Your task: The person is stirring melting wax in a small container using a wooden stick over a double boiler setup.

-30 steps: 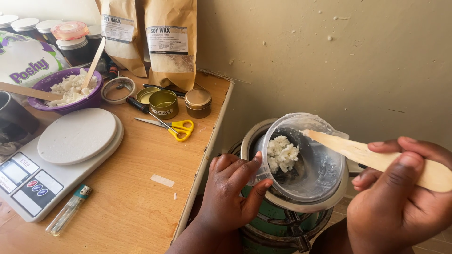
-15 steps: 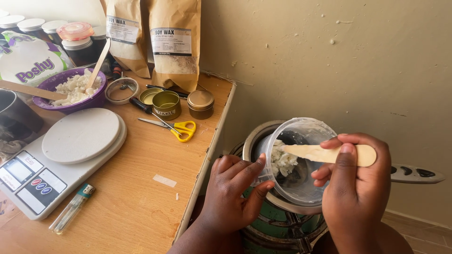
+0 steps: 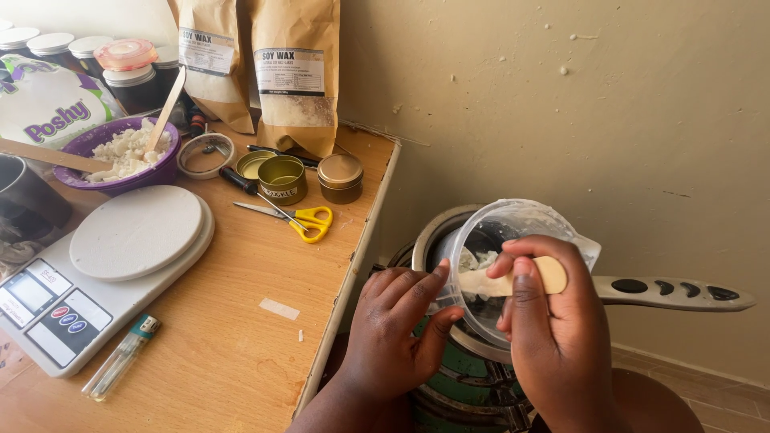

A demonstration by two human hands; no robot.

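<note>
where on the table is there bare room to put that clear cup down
Bare wood lies in front of the yellow scissors, between the kitchen scale and the table edge, with only a tape scrap and a lighter. The back is crowded: purple bowl, tins, brown bags.

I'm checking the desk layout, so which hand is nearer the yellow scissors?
Left. The left hand grips the side of the clear plastic cup, just right of the table edge and below the yellow scissors. The right hand holds the wooden stick farther right.
</note>
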